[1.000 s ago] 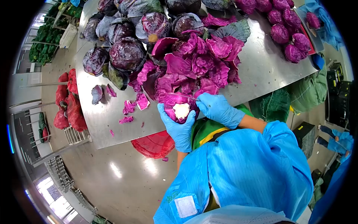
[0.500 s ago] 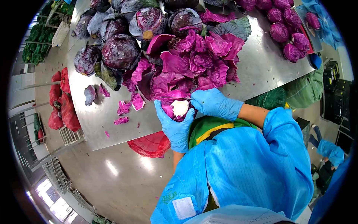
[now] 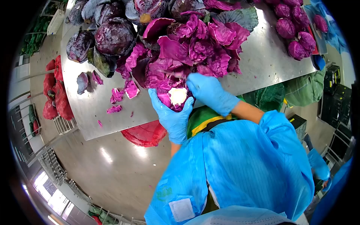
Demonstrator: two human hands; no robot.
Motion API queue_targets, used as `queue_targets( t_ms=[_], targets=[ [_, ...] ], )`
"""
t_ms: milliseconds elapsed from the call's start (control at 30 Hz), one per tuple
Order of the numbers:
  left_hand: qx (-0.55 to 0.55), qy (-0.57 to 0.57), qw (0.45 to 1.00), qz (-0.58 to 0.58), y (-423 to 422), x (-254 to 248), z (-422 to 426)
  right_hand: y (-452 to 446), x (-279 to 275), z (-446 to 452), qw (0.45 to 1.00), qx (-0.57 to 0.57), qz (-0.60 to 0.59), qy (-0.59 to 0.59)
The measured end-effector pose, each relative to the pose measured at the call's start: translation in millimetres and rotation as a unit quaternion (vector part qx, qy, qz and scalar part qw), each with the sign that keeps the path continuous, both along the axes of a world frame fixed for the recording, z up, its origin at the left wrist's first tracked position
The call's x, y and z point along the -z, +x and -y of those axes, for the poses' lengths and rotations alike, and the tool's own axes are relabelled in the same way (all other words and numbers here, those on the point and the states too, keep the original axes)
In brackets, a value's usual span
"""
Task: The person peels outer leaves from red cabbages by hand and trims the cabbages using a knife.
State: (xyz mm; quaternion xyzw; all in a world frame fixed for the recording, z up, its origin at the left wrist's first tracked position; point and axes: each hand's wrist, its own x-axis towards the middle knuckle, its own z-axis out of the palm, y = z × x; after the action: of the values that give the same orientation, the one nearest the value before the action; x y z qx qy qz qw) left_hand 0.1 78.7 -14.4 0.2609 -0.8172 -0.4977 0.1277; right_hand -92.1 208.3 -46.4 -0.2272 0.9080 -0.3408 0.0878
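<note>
In my gloved left hand (image 3: 170,118) is a trimmed red cabbage (image 3: 165,99), its pale cut stem end (image 3: 177,96) facing up. The thumb and fingers wrap round its near side. My right hand (image 3: 210,93), also in a blue glove, is closed on a knife whose blade (image 3: 173,74) is smeared by motion just above the cabbage. The handle is hidden in the fist. A heap of loose purple leaves (image 3: 176,50) lies right beyond the cabbage. Small leaf scraps (image 3: 117,95) are scattered to its left on the metal table (image 3: 101,120).
Untrimmed dark cabbages (image 3: 114,36) are piled at the far left of the table. Several trimmed ones (image 3: 285,28) sit at the far right. A red mesh sack (image 3: 146,134) hangs below the near edge, green sacks (image 3: 305,88) stand at right. Another person's blue sleeve (image 3: 318,164) shows lower right.
My right hand has lifted slightly, and the blade has risen off the cabbage's far edge, now blurred. The whole view has shifted a little; my left hand still holds the cabbage.
</note>
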Motion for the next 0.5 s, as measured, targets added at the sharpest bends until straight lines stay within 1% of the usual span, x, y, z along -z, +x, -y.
queue_targets(
  t_ms=[33, 67, 167, 200, 300, 333, 433, 467, 500],
  targets=[
    [-0.001, 0.004, 1.0, -0.006, 3, 1, -1, -2, 2, 4, 0.998, 0.051, 0.048, 0.002],
    [0.002, 0.006, 1.0, -0.015, 2, 4, 0, -7, 5, 4, 0.997, 0.05, 0.066, 0.009],
    [0.006, -0.038, 0.999, -0.026, 8, 17, 5, -13, 2, 3, 0.999, 0.013, 0.037, 0.009],
    [0.002, -0.019, 1.0, -0.021, 6, 13, 3, -13, 4, 2, 1.0, 0.017, 0.019, 0.004],
    [0.04, -0.019, 0.997, -0.057, 13, 18, 12, -23, 5, 4, 0.98, 0.028, 0.144, -0.133],
    [0.048, 0.009, 0.997, -0.067, 17, 18, 16, -21, 6, 8, 0.974, 0.022, 0.159, -0.159],
    [0.07, 0.143, 0.987, -0.039, 35, 6, 34, -11, 11, 25, 0.951, -0.005, 0.205, -0.234],
    [0.043, 0.276, 0.959, -0.033, 40, 16, 44, -6, 5, 27, 0.984, -0.059, 0.038, -0.166],
    [0.012, 0.343, 0.939, -0.02, 44, 25, 52, 1, -2, 30, 0.982, -0.097, -0.052, -0.153]
  ],
)
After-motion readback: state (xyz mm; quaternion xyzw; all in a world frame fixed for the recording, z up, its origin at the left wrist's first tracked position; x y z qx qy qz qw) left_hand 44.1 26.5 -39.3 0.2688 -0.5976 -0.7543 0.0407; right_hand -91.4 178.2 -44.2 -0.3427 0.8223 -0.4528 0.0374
